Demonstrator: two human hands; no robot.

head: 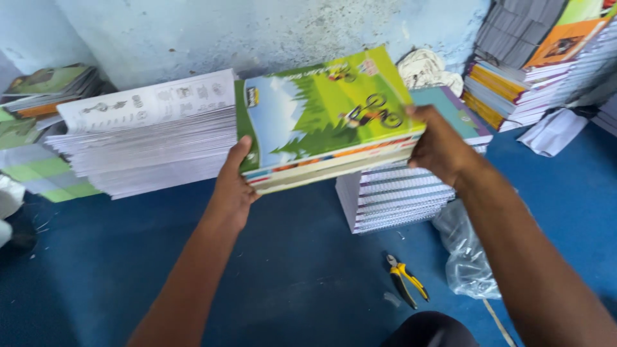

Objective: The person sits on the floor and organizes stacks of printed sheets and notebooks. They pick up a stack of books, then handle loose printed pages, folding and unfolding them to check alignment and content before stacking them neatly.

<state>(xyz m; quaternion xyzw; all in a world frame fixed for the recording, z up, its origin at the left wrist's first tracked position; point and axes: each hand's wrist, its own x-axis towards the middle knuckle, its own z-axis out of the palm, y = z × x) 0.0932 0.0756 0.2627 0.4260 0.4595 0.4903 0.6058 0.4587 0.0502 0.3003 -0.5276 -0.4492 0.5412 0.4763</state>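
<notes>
The left hand (232,186) has its thumb laid flat on the cover and its fingers tucked underneath, clamped on the near left corner of a thick bundle of glossy books with a green cartoon-landscape cover (324,115). The right hand (440,146) pinches the bundle's right short edge the same way, thumb on top, fingers hidden below. The bundle hangs in mid-air at the centre of the frame, tilted down toward the left.

To carry such a stack well, I judge that both grips should squeeze evenly, since the lower books show slightly stepped edges and could slide.

Just behind the bundle's left side stands a tall stack of white printed sheets (144,132), its edge very near the left hand. Under the right hand sits a lower pile of white-edged books with a teal cover (402,196), near the bundle's bottom edge. On the blue floor (289,270) at lower centre lie yellow-handled pliers (405,279) beside a crumpled clear plastic bag (466,254). The floor between the forearms looks like the widest free space.
</notes>
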